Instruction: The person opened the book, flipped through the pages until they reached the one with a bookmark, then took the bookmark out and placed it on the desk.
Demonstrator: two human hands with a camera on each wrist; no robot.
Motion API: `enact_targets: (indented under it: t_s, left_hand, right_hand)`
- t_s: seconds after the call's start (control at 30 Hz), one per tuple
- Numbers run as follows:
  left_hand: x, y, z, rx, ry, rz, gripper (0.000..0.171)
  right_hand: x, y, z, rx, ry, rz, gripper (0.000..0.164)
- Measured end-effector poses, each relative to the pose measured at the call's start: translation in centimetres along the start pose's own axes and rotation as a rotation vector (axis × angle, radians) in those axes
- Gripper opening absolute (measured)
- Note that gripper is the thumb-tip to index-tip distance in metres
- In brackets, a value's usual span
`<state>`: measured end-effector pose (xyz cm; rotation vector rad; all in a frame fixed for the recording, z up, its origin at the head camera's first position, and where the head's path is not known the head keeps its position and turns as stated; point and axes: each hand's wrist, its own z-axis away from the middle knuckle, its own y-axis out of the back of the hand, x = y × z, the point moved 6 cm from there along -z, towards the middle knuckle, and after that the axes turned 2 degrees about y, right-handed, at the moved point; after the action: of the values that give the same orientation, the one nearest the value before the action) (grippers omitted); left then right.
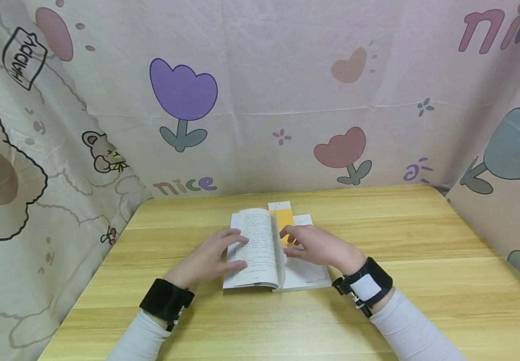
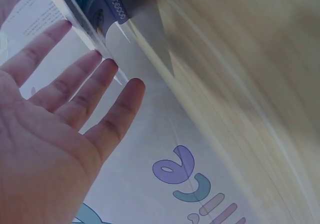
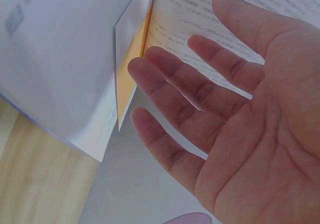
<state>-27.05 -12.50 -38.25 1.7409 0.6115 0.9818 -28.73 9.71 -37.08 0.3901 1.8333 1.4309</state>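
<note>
An open book [image 1: 260,250] with printed pages lies on the table. Its left-hand pages bow upward, and several leaves stand up near the middle. A yellow-and-white card [image 1: 285,218], like a bookmark, lies by the fold and sticks out past the book's top edge. My left hand [image 1: 210,255] rests at the left page with fingers spread; in the left wrist view its fingertips [image 2: 110,66] are at the book's edge. Over the right page hovers my right hand [image 1: 316,245], fingers loosely bent. In the right wrist view its fingertips lie beside the card [image 3: 127,84]; contact is unclear.
The wooden table [image 1: 399,230] extends around the book on all sides. Behind it and to both sides hangs a pale printed cloth [image 1: 260,100]. Black bands [image 1: 167,301] are strapped around both wrists.
</note>
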Motion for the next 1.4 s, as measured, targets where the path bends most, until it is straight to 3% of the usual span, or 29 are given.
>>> enact_targets:
  t_s: [0.2,0.4,0.63,0.9,1.13,1.4]
  left_hand:
    - [0.3,0.7,-0.1,0.049,-0.026,0.030,0.059]
    - [0.9,1.9,-0.4,0.145,-0.061,0.063,0.063]
    - [2.3,3.2,-0.4,0.259,-0.176,0.116,0.059]
    - [3.0,3.5,-0.5,0.288,-0.214,0.088,0.058]
    - [3.2,3.2,-0.5,0.268,-0.225,0.071,0.056]
    - [2.9,2.5,-0.6,0.259,-0.213,-0.038,0.058]
  right_hand:
    - [0.0,-0.4,-0.2,-0.002,-0.004,-0.014,0.043]
    - [-0.1,-0.6,-0.3,0.004,0.011,-0.027,0.044]
    - [-0.8,-0.5,-0.2,-0.003,0.027,-0.052,0.044]
    - [-1.4,-1.0,-0.3,-0.017,0.056,-0.077,0.043]
    - [-2.2,-1.2,-0.4,-0.019,0.089,-0.069,0.040]
    - [-2.5,-1.5,-0.5,-0.005,0.112,0.017,0.044]
